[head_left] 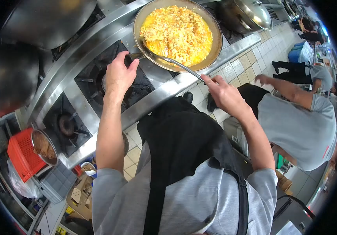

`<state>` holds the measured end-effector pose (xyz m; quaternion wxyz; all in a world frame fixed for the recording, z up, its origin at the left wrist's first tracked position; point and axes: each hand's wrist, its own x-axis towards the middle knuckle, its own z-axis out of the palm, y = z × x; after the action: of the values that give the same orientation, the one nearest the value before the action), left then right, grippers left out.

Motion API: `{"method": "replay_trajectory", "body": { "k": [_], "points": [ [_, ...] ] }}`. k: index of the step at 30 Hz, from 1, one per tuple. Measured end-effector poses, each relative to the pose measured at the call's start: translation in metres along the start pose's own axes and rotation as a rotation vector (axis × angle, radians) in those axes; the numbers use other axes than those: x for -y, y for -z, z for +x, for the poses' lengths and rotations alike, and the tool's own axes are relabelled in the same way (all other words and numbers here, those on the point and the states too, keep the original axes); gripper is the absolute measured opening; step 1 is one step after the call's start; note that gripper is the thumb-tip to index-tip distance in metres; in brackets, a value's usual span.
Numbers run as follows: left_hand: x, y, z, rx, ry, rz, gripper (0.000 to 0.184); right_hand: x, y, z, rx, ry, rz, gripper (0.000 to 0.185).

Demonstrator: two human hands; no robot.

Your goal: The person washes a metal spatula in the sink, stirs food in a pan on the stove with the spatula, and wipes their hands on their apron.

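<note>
A wide frying pan (214, 51) stands on the stove, holding a loose yellow-orange mixture (178, 35) that looks like scrambled egg with small bits in it. My left hand (120, 73) is at the end of the pan's dark handle (136, 56), thumb on one side and fingers on the other, in a loose grip. In my right hand (224, 95) is the handle of a long metal cooking spoon (182, 66). Its shaft crosses the pan's near rim, and its head rests at the left side of the mixture, partly hidden.
Burner grates (98, 80) lie left of the pan. Large pots (13, 76) stand at the far left, and a lidded pot (250, 15) at the right. A bowl of brown food (45, 147) sits by a red crate (25, 152). A co-worker (297, 125) stands close on my right.
</note>
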<state>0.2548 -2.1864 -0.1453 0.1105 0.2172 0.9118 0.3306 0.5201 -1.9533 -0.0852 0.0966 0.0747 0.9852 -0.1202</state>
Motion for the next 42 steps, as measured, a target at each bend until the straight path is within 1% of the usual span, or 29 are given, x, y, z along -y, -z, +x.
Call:
{"method": "replay_trajectory", "body": {
  "k": [4,7,10,13,14,15,16,17,19,21,22,23,24,25,27,28,29,31,32,33,35,36,37,38,39,41,42],
  "points": [
    [0.008,-0.003,0.003,-0.034,-0.063,0.016,0.049,0.008,-0.013,0.033,0.072,-0.059,-0.055,0.071],
    [0.005,-0.002,0.003,-0.02,-0.034,0.039,0.048,0.002,-0.026,0.052,-0.048,-0.05,-0.097,0.07],
    [0.003,0.0,0.001,-0.023,-0.012,0.045,0.05,0.0,-0.007,0.058,-0.039,-0.114,-0.084,0.067],
    [-0.005,0.011,-0.006,0.041,0.044,0.013,0.047,-0.01,0.0,0.053,-0.074,-0.134,-0.039,0.063],
    [0.009,0.006,-0.007,0.011,0.041,-0.176,0.044,-0.009,0.001,0.044,-0.082,-0.142,-0.02,0.061],
    [0.037,-0.002,-0.004,-0.034,0.038,-0.364,0.042,-0.009,0.005,0.041,-0.095,-0.136,-0.004,0.059],
    [0.056,-0.005,-0.003,-0.071,0.03,-0.552,0.04,-0.006,0.009,0.036,-0.09,-0.152,0.077,0.057],
    [0.061,0.0,-0.001,-0.142,0.085,-0.553,0.033,-0.004,0.01,0.03,-0.096,-0.151,0.108,0.057],
    [0.093,-0.005,0.016,-0.247,0.051,-0.358,0.03,0.0,0.011,0.019,-0.107,-0.148,0.169,0.057],
    [0.107,-0.013,0.032,-0.246,-0.036,-0.193,0.026,0.004,0.008,0.009,-0.119,-0.145,0.271,0.057],
    [0.108,-0.019,0.043,-0.202,-0.026,-0.163,0.024,0.005,0.007,0.004,-0.141,-0.145,0.344,0.054],
    [0.119,-0.035,0.056,-0.24,-0.153,-0.12,0.022,0.008,0.01,-0.001,-0.137,-0.154,0.374,0.054],
    [0.121,-0.047,0.068,-0.224,-0.207,-0.088,0.023,0.009,0.009,-0.007,-0.17,-0.152,0.427,0.056],
    [0.119,-0.057,0.078,-0.206,-0.262,-0.056,0.023,0.011,0.008,-0.012,-0.204,-0.152,0.479,0.059],
    [0.115,-0.076,0.097,-0.12,-0.298,-0.064,0.026,0.009,0.009,-0.026,-0.196,-0.319,0.549,0.055],
    [0.113,-0.089,0.11,-0.017,-0.215,-0.062,0.033,0.007,0.01,-0.031,-0.196,-0.406,0.582,0.054],
    [0.111,-0.1,0.122,0.057,-0.173,0.063,0.032,0.005,0.006,-0.036,-0.238,-0.4,0.602,0.053],
    [0.094,-0.105,0.127,0.104,-0.214,0.132,0.028,-0.005,-0.01,-0.049,-0.333,-0.403,0.632,0.053],
    [0.089,-0.109,0.129,0.101,-0.19,0.116,0.022,-0.009,-0.016,-0.056,-0.333,-0.424,0.646,0.053],
    [0.087,-0.11,0.133,0.124,-0.228,0.135,0.022,-0.011,-0.022,-0.06,-0.359,-0.408,0.661,0.052],
    [0.086,-0.107,0.141,0.167,-0.212,0.221,0.021,-0.006,-0.018,-0.067,-0.134,-0.684,0.78,0.053],
    [0.088,-0.107,0.145,0.174,-0.236,0.277,0.021,-0.005,-0.028,-0.068,-0.261,-0.565,0.81,0.053],
    [0.091,-0.106,0.148,0.179,-0.261,0.336,0.022,-0.009,-0.035,-0.072,-0.236,-0.573,0.828,0.053],
    [0.096,-0.108,0.15,0.159,-0.319,0.362,0.022,-0.01,-0.036,-0.075,-0.172,-0.665,0.922,0.053],
    [0.096,-0.103,0.152,0.163,-0.309,0.393,0.021,-0.008,-0.033,-0.075,-0.106,-0.754,1.016,0.054],
    [0.092,-0.088,0.155,0.167,-0.286,0.455,0.018,-0.01,-0.034,-0.076,-0.079,-0.766,1.03,0.053],
    [0.101,-0.077,0.158,0.076,-0.303,0.319,0.016,-0.012,-0.034,-0.077,-0.065,-0.772,1.037,0.053]
  ]
}}
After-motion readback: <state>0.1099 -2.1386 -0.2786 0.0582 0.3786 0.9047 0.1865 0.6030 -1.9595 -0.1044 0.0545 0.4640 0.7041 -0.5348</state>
